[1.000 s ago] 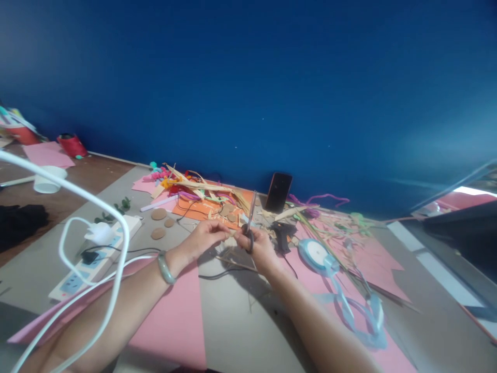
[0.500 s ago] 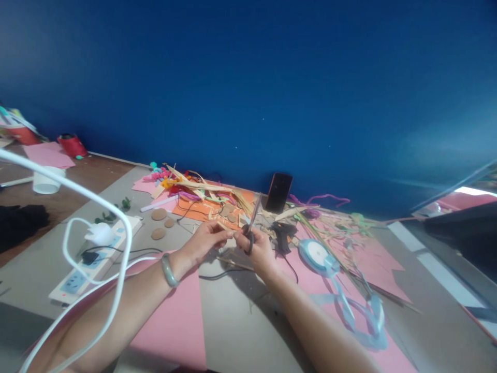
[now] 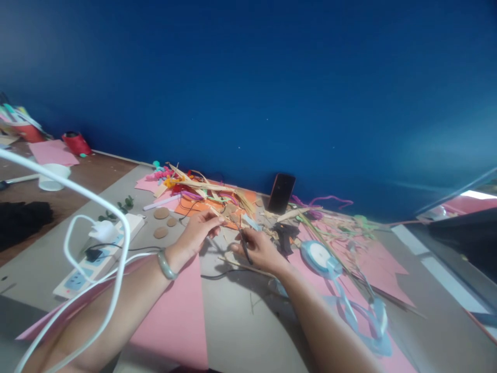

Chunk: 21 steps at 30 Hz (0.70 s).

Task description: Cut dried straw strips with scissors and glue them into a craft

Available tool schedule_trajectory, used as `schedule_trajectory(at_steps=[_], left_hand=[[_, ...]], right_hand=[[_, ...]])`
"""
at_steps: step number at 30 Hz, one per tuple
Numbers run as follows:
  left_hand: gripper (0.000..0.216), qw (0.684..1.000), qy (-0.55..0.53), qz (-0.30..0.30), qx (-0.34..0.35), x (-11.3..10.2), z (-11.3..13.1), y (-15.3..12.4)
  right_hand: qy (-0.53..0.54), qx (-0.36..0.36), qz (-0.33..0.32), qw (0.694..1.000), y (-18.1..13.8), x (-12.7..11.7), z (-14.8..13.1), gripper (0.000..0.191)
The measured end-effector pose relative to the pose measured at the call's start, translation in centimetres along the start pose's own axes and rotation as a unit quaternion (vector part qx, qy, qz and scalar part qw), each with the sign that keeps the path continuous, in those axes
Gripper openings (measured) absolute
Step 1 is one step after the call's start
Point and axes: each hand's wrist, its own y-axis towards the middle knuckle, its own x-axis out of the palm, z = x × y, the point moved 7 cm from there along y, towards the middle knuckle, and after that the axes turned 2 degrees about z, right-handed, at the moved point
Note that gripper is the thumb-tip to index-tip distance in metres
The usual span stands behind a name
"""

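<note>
My left hand [image 3: 202, 228], with a bangle [image 3: 166, 265] on its wrist, is closed in a pinch around a thin pale strip [image 3: 216, 212]; the strip's kind is too small to tell. My right hand [image 3: 258, 248] is closed on a pair of scissors [image 3: 244, 243], whose dark handle crosses the fingers; their blades are blurred. The two hands are a little apart above the grey table [image 3: 229, 321]. Just right of the right hand lies a black glue gun [image 3: 287, 235], partly covered by scraps. Round brown discs [image 3: 160, 232] lie left of the left hand.
A phone [image 3: 281, 193] leans on the blue wall [image 3: 248, 93]. Blue ribbon on a spool [image 3: 319, 255] trails over pink paper [image 3: 388, 264] at right. A power strip [image 3: 97, 259] and a white cable [image 3: 126, 243] are at left. Dried strips [image 3: 202, 185] pile up behind.
My hands have moved apart. The scissors have tipped from pointing upward to a lower slant, and my left hand has risen slightly with the thin strip.
</note>
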Motion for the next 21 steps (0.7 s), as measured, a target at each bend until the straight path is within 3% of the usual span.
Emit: schedule_trajectory(at_steps=[8,21], left_hand=[[0.014,1.000,-0.001,-0.014,-0.011,0.54,0.10,-0.31],[0.006,0.999,0.030,-0.031,-0.013,0.84,0.39,-0.64]], right_hand=[[-0.037,-0.024,0.013,0.999,-0.17,0.29,-0.55,0.039],[0.041,0.004,-0.018,0.999,-0.33,0.91,-0.01,0.041]])
